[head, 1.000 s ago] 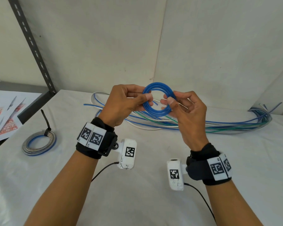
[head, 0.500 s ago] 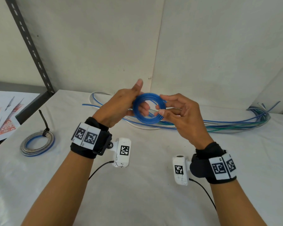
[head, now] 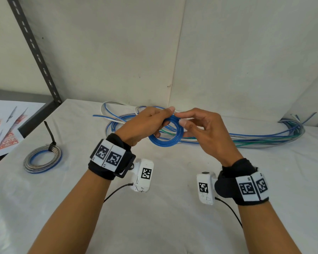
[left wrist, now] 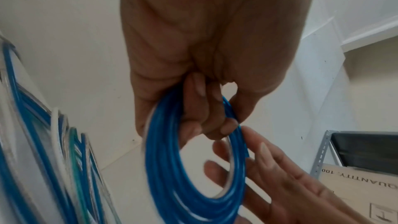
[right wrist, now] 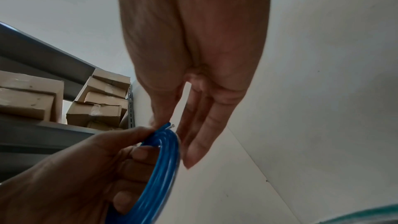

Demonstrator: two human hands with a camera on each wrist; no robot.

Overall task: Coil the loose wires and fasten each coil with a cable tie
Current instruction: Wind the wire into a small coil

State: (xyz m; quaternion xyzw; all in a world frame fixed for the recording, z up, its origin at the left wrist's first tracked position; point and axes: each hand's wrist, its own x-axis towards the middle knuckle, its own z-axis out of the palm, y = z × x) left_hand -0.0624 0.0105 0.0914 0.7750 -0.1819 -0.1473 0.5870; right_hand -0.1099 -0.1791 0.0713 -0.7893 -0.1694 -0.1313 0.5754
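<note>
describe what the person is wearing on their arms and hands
Both hands, left hand and right hand, are bare, with bare forearms. Each wrist carries a black strap bearing white square-code tags, plus a white camera block with a thin black cable.

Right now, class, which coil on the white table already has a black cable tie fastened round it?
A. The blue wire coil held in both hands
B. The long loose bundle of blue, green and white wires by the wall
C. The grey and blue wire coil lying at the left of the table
C: the grey and blue wire coil lies alone on the white table with a black cable tie cinched on its far side, tail sticking up.
</note>
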